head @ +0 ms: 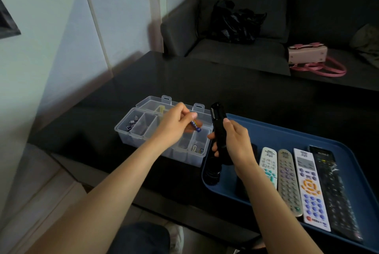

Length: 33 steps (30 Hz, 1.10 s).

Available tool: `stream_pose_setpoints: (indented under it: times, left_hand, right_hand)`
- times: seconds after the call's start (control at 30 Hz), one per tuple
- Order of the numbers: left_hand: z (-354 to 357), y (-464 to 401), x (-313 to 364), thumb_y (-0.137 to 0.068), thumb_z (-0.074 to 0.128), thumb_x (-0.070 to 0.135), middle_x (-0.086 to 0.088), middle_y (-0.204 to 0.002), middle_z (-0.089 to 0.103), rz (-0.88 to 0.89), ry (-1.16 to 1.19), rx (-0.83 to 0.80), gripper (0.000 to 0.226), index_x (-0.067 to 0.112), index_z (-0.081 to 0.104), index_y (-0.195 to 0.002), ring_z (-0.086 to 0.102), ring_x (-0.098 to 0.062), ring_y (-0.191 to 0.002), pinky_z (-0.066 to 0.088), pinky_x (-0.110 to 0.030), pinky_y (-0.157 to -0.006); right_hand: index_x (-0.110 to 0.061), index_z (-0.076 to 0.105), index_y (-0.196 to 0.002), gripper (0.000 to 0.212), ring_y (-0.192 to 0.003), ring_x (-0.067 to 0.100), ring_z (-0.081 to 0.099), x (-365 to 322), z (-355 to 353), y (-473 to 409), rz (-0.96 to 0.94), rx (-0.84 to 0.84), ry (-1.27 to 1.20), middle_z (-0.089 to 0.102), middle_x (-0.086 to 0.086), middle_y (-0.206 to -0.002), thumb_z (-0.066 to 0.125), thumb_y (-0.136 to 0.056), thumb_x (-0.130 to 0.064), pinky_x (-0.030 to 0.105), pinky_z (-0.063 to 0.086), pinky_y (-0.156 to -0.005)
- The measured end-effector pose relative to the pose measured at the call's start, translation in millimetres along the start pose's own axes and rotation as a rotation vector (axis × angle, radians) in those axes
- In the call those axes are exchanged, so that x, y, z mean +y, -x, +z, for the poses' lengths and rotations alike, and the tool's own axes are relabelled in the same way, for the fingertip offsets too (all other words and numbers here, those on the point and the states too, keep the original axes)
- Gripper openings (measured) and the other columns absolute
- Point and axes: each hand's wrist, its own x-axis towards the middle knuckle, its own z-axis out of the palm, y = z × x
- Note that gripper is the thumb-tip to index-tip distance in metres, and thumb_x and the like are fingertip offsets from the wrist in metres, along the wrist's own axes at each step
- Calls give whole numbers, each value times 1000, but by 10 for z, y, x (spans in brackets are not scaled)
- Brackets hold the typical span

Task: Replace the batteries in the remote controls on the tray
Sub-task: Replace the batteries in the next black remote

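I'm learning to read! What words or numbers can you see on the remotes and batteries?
None can be read for sure.
Black remote on tray: pale word at its top, too blurred.
White remote: print at its top, too small.
Battery in the left hand: label print, too blurred.
Remote buttons: marks too small.

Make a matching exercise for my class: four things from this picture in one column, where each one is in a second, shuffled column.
1. battery
2. black remote
3. white remote with orange buttons
4. pink handbag

A. lying on the blue tray
B. on the dark sofa
C. pinched in the left hand
D. held in the right hand

Pairs: 1-C, 2-D, 3-A, 4-B
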Motion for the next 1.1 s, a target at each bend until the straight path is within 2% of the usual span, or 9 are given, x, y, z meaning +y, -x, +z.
stream_pose_setpoints:
  times: [0.1, 0.2, 0.3, 0.37, 0.53, 0.63, 0.73, 1.0, 1.1]
  left_hand:
    - [58, 19, 30, -100, 34, 17, -1, -81, 60, 27, -206, -58, 12, 11, 44, -98, 63, -21, -76, 54, -34, -76]
    - [66, 36, 54, -99, 34, 17, 1, -83, 58, 87, -548, -164, 19, 19, 53, -98, 54, -15, -68, 44, -31, -63]
    - [23, 101, 111, -92, 47, 30, 3, -99, 65, 102, -798, -306, 16, 22, 60, -98, 59, -13, -87, 45, -29, -72]
    - [-8, 162, 148, -85, 56, 33, 10, -98, 66, 76, -868, -391, 13, 28, 60, -96, 58, -9, -95, 45, -27, -78]
    - [-23, 226, 245, -80, 58, 33, 13, -97, 68, 26, -945, -501, 18, 32, 62, -98, 58, -8, -93, 45, -25, -80]
    - [-32, 251, 243, -80, 56, 24, 11, -97, 67, -30, -836, -560, 20, 30, 65, -98, 58, -6, -90, 49, -25, -80]
    - [-53, 299, 237, -85, 56, 9, 13, -86, 60, -10, -823, -600, 24, 21, 64, -104, 51, 2, -71, 37, -11, -60]
    - [-100, 314, 80, -77, 73, 18, 11, -87, 57, 201, -777, -390, 20, 19, 65, -96, 47, 3, -72, 33, -10, -59]
    - [-89, 312, 43, -75, 75, 14, 13, -78, 62, 217, -574, -297, 15, 16, 68, -88, 53, 8, -67, 38, -4, -60]
  right_hand:
    - [-8, 56, -94, 30, -50, 16, 54, -6, 10, 3, -10, -4, 3, 67, 10, -74, 35, -103, -27, 28, 47, -45]
    - [-10, 57, -91, 30, -51, 18, 55, -19, 20, 1, -18, -2, 9, 68, 8, -74, 35, -103, -27, 30, 46, -46]
    - [-11, 55, -89, 30, -50, 20, 54, -47, 21, 18, -23, 0, -1, 68, 8, -72, 34, -103, -28, 29, 45, -45]
    - [-11, 55, -89, 30, -50, 20, 54, -64, 21, 41, -25, -2, 3, 68, 9, -73, 34, -103, -28, 29, 45, -45]
    - [-8, 54, -91, 31, -48, 20, 53, -92, 17, 136, -34, -9, 13, 67, 10, -73, 34, -103, -27, 28, 45, -44]
    - [-8, 55, -90, 31, -46, 20, 53, -104, 12, 178, -42, -12, 27, 67, 10, -72, 34, -103, -28, 28, 45, -44]
    - [-8, 55, -89, 31, -45, 18, 53, -89, 12, 200, -49, -15, 53, 67, 10, -72, 34, -103, -28, 27, 45, -43]
    - [-11, 54, -91, 28, -41, 15, 53, -60, 58, 231, -42, -31, 62, 66, 11, -73, 34, -103, -28, 27, 46, -41]
    - [-12, 53, -87, 28, -39, 14, 52, -59, 70, 237, -44, -34, 43, 66, 13, -75, 34, -103, -26, 25, 46, -39]
